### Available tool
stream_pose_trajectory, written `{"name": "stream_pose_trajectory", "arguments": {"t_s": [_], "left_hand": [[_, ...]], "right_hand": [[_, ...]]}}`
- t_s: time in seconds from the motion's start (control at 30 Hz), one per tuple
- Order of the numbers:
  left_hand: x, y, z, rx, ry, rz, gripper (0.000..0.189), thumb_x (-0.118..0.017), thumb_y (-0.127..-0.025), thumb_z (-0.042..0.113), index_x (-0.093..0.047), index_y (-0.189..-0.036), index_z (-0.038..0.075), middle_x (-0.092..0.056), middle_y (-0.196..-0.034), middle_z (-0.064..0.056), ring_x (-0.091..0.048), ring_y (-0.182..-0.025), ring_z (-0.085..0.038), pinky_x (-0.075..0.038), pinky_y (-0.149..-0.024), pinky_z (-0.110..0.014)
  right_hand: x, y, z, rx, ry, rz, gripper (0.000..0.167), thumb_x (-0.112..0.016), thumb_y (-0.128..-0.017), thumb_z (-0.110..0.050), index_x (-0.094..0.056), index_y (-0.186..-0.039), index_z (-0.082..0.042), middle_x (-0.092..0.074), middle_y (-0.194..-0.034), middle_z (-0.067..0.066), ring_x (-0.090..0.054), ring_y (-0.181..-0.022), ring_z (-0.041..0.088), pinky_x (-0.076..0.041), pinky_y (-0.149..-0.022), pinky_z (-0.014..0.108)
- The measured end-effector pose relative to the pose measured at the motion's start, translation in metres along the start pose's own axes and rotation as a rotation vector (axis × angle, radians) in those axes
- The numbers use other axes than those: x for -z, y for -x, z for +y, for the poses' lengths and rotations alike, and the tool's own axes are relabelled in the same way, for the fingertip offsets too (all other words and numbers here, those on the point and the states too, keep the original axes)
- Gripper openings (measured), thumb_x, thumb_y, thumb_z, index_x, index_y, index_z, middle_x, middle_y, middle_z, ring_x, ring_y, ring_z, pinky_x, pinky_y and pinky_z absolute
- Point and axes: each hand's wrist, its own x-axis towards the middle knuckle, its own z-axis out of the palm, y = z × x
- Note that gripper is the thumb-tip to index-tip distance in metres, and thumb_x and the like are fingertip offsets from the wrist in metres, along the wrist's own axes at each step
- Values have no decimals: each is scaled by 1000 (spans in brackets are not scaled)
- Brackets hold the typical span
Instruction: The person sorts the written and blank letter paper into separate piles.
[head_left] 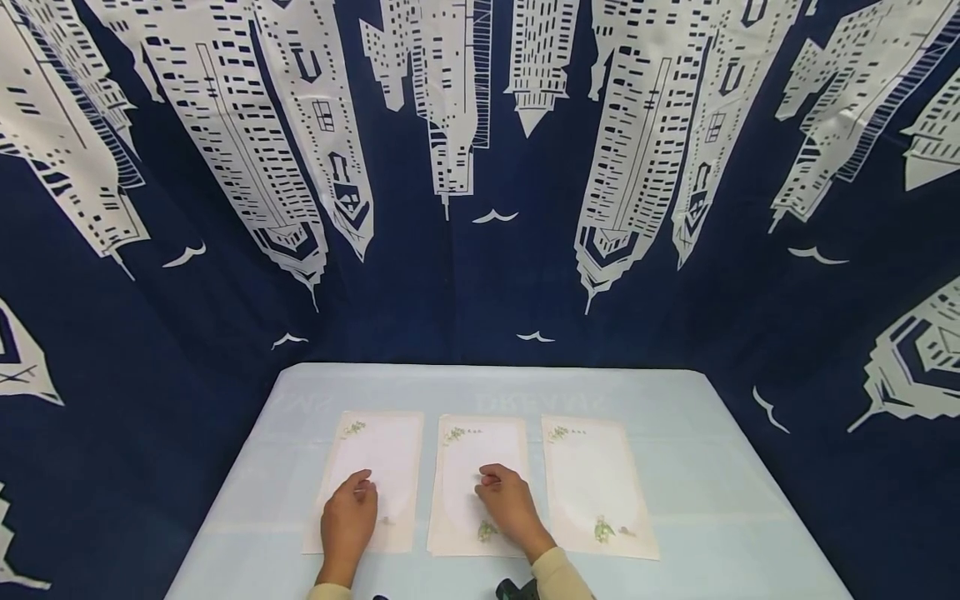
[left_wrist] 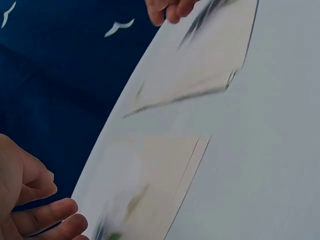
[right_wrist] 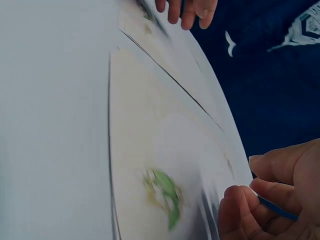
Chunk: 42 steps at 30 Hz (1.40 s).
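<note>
Three upright sheets of decorated letter paper lie side by side, cream-edged with green leaf prints. My left hand is over the lower left part of the left sheet, fingers loosely bent and holding nothing. Over the lower right of the middle sheet is my right hand, its fingers relaxed and also holding nothing. A doubled edge shows that more than one sheet lies in the middle. The right sheet has no hand on it. In the right wrist view, a gap shows between thumb and fingers of the right hand.
A pale blue-white table carries the sheets. Dark blue cloth with white buildings and birds hangs behind and around it. A small black object shows beside the right sleeve at the near edge.
</note>
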Motion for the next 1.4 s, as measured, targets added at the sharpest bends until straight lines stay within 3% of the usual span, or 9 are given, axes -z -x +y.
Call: {"name": "stream_pose_trajectory", "arguments": {"t_s": [0.17,0.37,0.53,0.7,0.87,1.13,1.23,1.33,1.4], "left_hand": [[-19,11,16,-30,-1,-59,26,-67,-91,7,-72,-114,-2,-74,-97,-14,-73,-88,-31,-56,-73,-50],[-40,20,32,-72,-7,-162,32,-72,-89,11,-70,-119,-2,-74,-103,-19,-72,-95,-36,-57,-77,-51],[-49,26,42,-88,-39,-234,39,-73,-89,14,-68,-122,-6,-72,-111,-24,-67,-107,-44,-53,-87,-58],[-59,34,50,-94,-50,-258,43,-75,-87,15,-66,-121,-10,-69,-116,-28,-64,-112,-47,-51,-92,-60],[-67,38,54,-110,-48,-243,40,-75,-86,14,-68,-118,-8,-69,-114,-27,-65,-110,-46,-52,-91,-59],[-67,41,58,-131,-20,-182,33,-74,-84,8,-70,-114,-6,-70,-114,-26,-66,-110,-44,-52,-90,-57],[-67,42,56,-157,13,-153,31,-74,-82,-3,-71,-112,-4,-70,-99,-18,-69,-92,-33,-56,-77,-47],[-67,40,52,-180,53,-111,35,-73,-76,-13,-72,-109,-1,-63,-86,-7,-60,-74,-18,-51,-62,-34],[-68,39,49,-174,82,-92,38,-71,-73,-16,-73,-108,0,-60,-84,-4,-55,-70,-13,-48,-59,-30]], "right_hand": [[18,8,7,-35,31,77,30,-71,-89,-8,-68,-117,4,-69,-98,7,-70,-93,29,-58,-76,37],[31,18,14,-108,133,157,30,-72,-88,-9,-68,-115,4,-70,-100,10,-69,-92,28,-58,-80,43],[35,25,18,-140,185,174,32,-74,-86,-8,-68,-115,5,-70,-101,13,-69,-92,29,-57,-81,44],[33,30,23,-163,215,163,34,-74,-86,-7,-67,-117,7,-71,-106,19,-70,-96,33,-57,-83,45],[31,32,23,-164,241,174,34,-74,-86,-7,-68,-117,5,-71,-110,20,-70,-98,33,-57,-84,46],[31,36,19,-141,264,224,30,-76,-84,-5,-71,-112,2,-73,-103,18,-71,-93,31,-58,-79,45],[30,37,20,-126,238,266,28,-77,-81,-1,-72,-109,0,-73,-100,15,-71,-88,28,-59,-75,43],[29,36,24,-121,164,306,30,-77,-79,3,-72,-108,0,-72,-97,11,-69,-85,23,-59,-73,38],[29,35,27,-122,99,321,33,-76,-79,5,-70,-111,1,-71,-95,8,-69,-83,22,-59,-72,35]]}}
